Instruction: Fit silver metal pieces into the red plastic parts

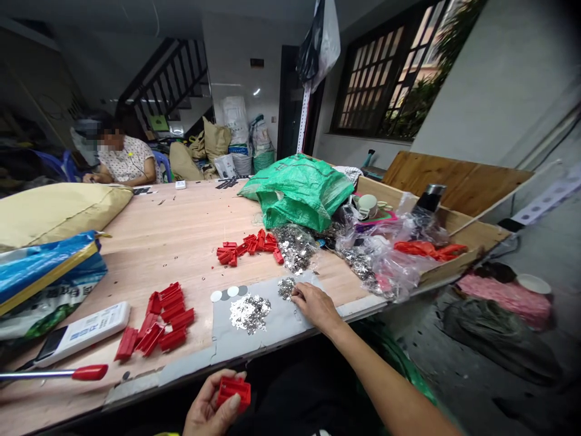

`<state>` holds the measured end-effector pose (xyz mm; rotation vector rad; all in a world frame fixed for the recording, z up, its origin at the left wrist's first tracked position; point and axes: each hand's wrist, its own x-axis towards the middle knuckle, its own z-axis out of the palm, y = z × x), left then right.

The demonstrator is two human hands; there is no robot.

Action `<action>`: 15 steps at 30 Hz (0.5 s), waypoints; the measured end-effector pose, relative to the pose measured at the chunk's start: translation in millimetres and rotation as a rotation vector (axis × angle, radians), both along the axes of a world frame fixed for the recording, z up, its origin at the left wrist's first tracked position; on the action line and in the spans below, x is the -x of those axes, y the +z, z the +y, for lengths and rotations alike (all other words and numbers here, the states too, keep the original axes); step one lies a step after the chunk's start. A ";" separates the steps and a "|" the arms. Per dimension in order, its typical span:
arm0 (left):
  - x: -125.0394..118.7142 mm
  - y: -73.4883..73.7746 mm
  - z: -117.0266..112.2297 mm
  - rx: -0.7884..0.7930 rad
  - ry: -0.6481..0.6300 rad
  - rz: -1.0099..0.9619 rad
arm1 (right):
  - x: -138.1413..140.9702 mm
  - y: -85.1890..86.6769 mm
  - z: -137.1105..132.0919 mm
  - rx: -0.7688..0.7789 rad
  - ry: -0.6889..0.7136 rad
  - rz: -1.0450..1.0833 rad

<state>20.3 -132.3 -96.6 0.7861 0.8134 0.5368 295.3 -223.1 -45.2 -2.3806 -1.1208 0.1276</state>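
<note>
A: State of the left hand (209, 406)?

B: Half closed, palm up, just below the near edge of the pale wooden bench (181, 230). Small red rectangular plastic housing (233, 390) gripped between thumb and curled fingers; direction of its open side not clear.

A: And the right hand (315, 306)?

B: Stretched out over the flat grey sheet (272, 333), fingers nearly straight. Fingertips resting on the small heap of tiny silver metal pieces (287, 287). Nothing visibly pinched; pieces too small to tell for certain.

A: Neighbouring things?

B: Larger heap of silver pieces (249, 312) just to the left on the same sheet. Loose cluster of red plastic housings (163, 321) further left. Second red cluster (247, 247) beyond, near the crumpled green woven bag (299, 191). White remote control (82, 333) and red-handled screwdriver (88, 372) at the near left, well apart. Seated co-worker (122, 160) at the far end, hands well away from both.

A: Advice for the pick, judging from this layout?

B: Probably best to slide a single piece clear of the heap onto bare sheet with one fingertip, then pinch it there. Avoid pressing flat into the pile: likely to lift several or scatter them. Hold the housing level and close under the bench edge, within easy reach of the right hand.
</note>
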 end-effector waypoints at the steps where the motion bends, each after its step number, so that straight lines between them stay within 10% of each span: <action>1: -0.3 0.2 -0.2 0.005 -0.002 0.001 | 0.2 0.8 -0.4 0.002 0.003 -0.004; 15: -1.3 1.6 -3.1 -0.035 0.019 0.007 | -12.6 9.0 -35.2 0.021 -0.015 0.026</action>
